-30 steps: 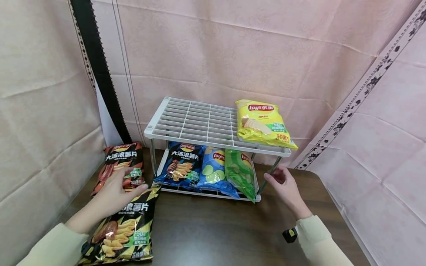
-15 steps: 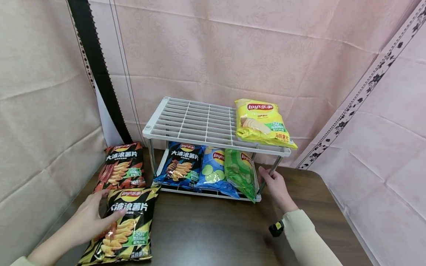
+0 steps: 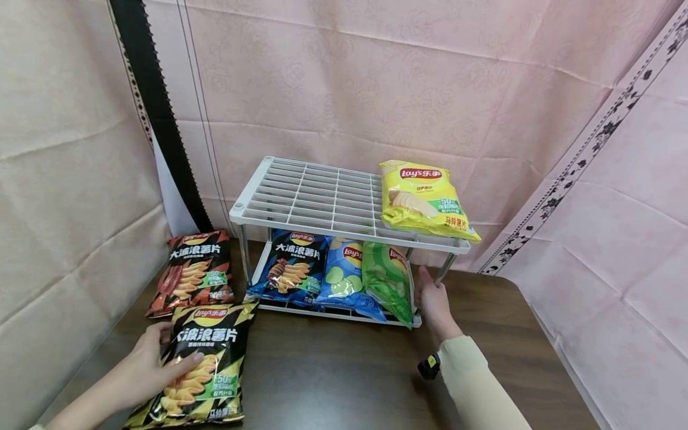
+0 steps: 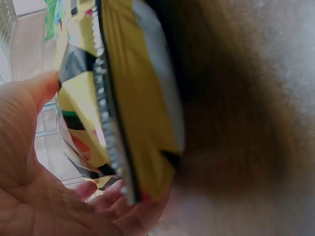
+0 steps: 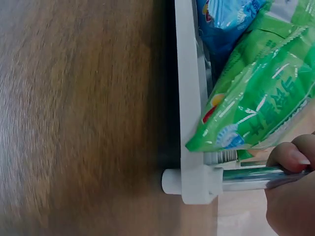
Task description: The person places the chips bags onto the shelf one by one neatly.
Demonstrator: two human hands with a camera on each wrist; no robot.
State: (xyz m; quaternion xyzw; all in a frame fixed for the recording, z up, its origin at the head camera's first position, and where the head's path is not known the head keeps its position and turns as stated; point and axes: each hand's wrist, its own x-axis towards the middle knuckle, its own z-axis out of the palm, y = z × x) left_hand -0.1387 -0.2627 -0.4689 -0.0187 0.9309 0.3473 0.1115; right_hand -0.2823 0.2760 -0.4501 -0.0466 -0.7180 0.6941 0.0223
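one black-and-gold lay's chip bag (image 3: 211, 365), on the brown table (image 3: 322, 370), front-left of the two-tier rack (image 3: 317, 200); left hand (image 3: 142, 370) pinching its edge between thumb and fingers. right hand (image 3: 436, 307): fingers curled round a metal post (image 5: 248, 178). step, i judge: grasping; next calls for lifting.

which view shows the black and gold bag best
The head view: the black and gold bag shows most of its printed front, the left hand covering some. Left wrist: mainly a crimped edge, close up. Right wrist: none of it.
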